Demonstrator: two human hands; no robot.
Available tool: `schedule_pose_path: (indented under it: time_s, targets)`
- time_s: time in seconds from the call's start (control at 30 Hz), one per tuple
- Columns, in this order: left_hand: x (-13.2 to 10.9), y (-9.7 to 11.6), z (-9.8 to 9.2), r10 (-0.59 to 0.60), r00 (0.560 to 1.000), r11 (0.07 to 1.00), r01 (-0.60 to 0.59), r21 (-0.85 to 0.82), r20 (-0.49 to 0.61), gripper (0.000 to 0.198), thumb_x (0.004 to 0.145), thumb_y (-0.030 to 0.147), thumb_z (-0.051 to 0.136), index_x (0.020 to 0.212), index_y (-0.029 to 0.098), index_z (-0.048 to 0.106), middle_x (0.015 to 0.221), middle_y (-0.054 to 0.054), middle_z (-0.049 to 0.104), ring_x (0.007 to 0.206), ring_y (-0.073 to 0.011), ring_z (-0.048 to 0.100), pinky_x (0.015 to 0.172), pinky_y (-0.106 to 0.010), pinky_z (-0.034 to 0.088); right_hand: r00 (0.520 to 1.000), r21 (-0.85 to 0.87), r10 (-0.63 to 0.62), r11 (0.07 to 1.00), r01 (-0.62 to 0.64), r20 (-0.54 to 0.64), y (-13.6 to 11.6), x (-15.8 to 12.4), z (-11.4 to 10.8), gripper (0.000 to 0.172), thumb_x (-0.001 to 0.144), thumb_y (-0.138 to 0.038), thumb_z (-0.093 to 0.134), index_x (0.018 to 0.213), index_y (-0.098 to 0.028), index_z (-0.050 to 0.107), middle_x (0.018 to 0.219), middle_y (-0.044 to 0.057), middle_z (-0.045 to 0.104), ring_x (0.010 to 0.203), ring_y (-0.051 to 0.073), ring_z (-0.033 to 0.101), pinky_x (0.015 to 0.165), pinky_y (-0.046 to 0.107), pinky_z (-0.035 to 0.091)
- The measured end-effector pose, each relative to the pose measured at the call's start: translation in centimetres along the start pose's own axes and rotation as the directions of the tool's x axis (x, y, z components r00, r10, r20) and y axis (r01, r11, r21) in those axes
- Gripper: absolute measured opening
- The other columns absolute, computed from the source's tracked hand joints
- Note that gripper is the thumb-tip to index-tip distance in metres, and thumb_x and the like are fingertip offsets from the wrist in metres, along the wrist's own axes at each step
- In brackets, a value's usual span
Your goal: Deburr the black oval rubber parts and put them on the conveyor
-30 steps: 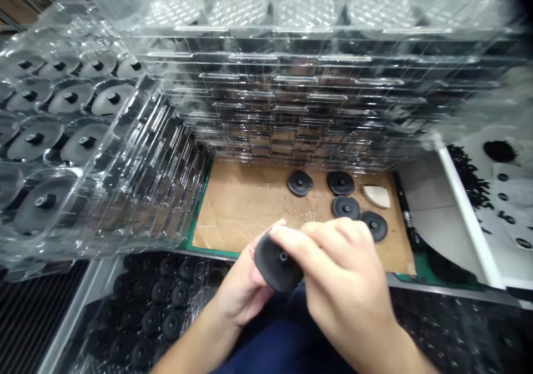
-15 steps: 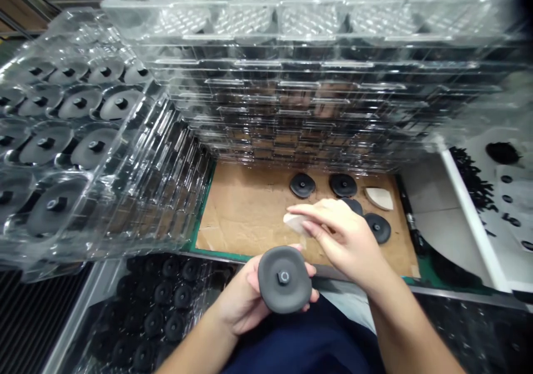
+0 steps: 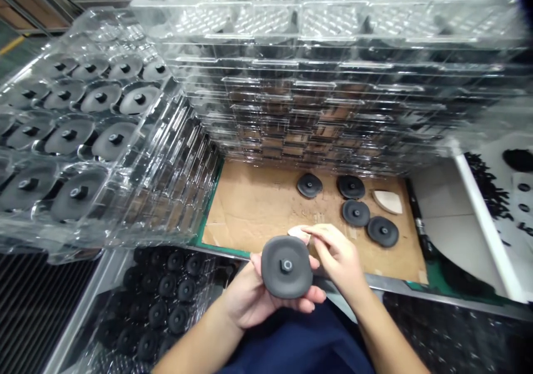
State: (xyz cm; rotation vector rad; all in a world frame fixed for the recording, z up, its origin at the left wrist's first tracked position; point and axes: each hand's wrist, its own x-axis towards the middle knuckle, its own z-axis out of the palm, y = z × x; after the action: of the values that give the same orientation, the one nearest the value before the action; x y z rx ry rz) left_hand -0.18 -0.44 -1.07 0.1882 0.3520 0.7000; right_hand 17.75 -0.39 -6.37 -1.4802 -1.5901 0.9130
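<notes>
My left hand [image 3: 254, 299] holds a dark grey rounded disc [image 3: 286, 267] with a small nut at its centre, face up, just in front of the bench edge. My right hand [image 3: 339, 257] is right behind the disc, its fingers pinched on a small pale wedge-shaped piece [image 3: 298, 232]. Several more black discs [image 3: 356, 213] lie on the brown cardboard sheet [image 3: 250, 207] beyond the hands, with a second pale wedge [image 3: 388, 201] beside them.
A tall stack of clear plastic trays [image 3: 325, 96] walls the back. A tilted clear tray stack with discs [image 3: 83, 140] stands at left. A tray of black discs [image 3: 162, 302] lies low at left. White bins with black parts [image 3: 499, 196] sit at right.
My right hand left the disc, reached over the cardboard with the pale wedge and came back close behind the disc. My left hand turned the disc face up and kept hold.
</notes>
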Motion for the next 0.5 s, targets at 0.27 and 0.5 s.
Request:
schedule_pose_path:
  time_s: [0.27, 0.5]
  targets:
    - [-0.2, 0.3, -0.3, 0.452, 0.879, 0.397, -0.350, 0.849, 0.152, 0.096, 0.073, 0.024, 0.074, 0.145, 0.044, 0.013, 0.130, -0.004, 0.057, 0.119, -0.0213, 0.054, 0.103, -0.038, 0.039, 1.000, 0.114, 0.019, 0.993, -0.017, -0.011, -0.5, -0.2, -0.1, 0.022, 0.087, -0.022, 0.050, 0.091, -0.023, 0.071, 0.092, 0.005, 0.071, 0.088, 0.019, 0.066, 0.081, 0.033, 0.053]
    - [-0.3, 1.0, -1.0, 0.444, 0.830, -0.186, -0.284, 0.941, 0.339, 0.109, 0.070, 0.014, 0.075, 0.145, 0.042, 0.001, 0.127, -0.010, 0.057, 0.115, -0.0249, 0.056, 0.101, -0.046, 0.040, 0.988, 0.209, 0.134, 0.971, -0.116, -0.073, -3.3, -1.2, -2.2, 0.018, 0.087, -0.027, 0.059, 0.103, -0.024, 0.067, 0.084, 0.003, 0.070, 0.073, 0.015, 0.064, 0.065, 0.025, 0.053]
